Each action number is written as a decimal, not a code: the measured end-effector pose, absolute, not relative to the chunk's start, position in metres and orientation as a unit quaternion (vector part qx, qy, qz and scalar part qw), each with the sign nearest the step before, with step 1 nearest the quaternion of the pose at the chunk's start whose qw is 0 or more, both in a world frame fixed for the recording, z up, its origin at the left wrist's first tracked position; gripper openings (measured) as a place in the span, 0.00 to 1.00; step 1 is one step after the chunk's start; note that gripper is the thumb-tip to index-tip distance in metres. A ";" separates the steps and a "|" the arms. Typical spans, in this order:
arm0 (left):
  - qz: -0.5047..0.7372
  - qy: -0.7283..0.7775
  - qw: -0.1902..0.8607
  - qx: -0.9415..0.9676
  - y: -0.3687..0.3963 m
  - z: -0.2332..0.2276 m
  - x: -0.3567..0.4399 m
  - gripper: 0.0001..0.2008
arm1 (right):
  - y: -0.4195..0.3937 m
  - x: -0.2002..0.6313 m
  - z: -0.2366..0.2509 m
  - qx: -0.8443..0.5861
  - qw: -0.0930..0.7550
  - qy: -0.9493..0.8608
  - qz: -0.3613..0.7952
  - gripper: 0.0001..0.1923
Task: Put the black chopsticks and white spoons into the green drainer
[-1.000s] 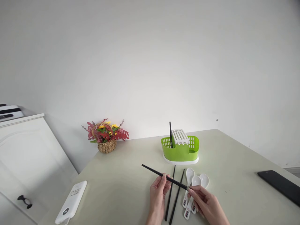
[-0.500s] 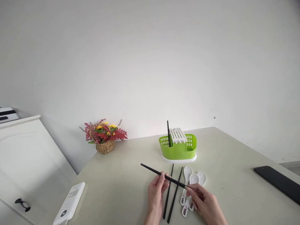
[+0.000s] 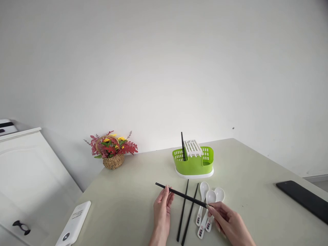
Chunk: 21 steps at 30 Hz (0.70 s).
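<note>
Black chopsticks (image 3: 189, 197), lying close together so that I cannot clearly count them, are held slantwise above the table in both hands. My left hand (image 3: 162, 209) pinches them toward the upper left end. At the lower right end, my right hand (image 3: 229, 220) grips them between thumb and fingers. Beneath lie two more black chopsticks, a left one (image 3: 182, 212) and a right one (image 3: 189, 217). Three white spoons (image 3: 211, 196) with printed handles lie beside my right hand, partly overlapping. Behind stands a green cutlery basket (image 3: 192, 168) with black chopsticks (image 3: 182, 145) upright in its left compartment.
A white slotted rack (image 3: 192, 148) tops the basket's middle. A wicker basket of artificial flowers (image 3: 113, 161) stands back left. A white device (image 3: 74, 223) lies at the table's left edge, a black phone-like slab (image 3: 303, 201) at the right. Left of the table is a white cabinet (image 3: 33, 171).
My left hand has slid outward along the chopsticks, toward their upper left end. My right hand has shifted slightly right and down. The view has moved a little.
</note>
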<state>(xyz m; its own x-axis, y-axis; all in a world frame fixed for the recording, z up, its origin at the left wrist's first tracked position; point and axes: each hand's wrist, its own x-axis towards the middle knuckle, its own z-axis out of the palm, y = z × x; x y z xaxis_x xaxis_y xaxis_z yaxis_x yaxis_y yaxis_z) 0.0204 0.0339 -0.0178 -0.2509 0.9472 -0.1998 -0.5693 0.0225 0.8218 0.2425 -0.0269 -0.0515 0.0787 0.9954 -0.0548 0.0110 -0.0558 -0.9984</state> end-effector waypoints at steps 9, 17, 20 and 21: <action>0.648 0.441 0.540 0.307 0.031 0.016 0.019 0.18 | -0.027 0.248 -0.052 -0.498 0.518 -0.471 0.512 0.29; 0.687 0.418 0.457 0.381 0.073 0.096 0.003 0.20 | -0.027 0.274 -0.041 -0.503 0.538 -0.464 0.493 0.28; 0.735 0.385 0.392 0.398 0.100 0.137 -0.005 0.19 | -0.026 0.289 -0.047 -0.530 0.535 -0.437 0.491 0.27; 0.741 0.378 0.369 0.414 0.110 0.149 -0.005 0.19 | -0.025 0.291 -0.051 -0.534 0.532 -0.425 0.501 0.27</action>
<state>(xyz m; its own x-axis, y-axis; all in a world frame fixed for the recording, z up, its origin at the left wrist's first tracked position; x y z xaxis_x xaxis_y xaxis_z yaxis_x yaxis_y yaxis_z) -0.0050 0.1096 0.1491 -0.3842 0.8606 0.3344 -0.2342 -0.4412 0.8663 0.2912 -0.0254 -0.0505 0.1368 0.9871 -0.0827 -0.0788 -0.0724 -0.9943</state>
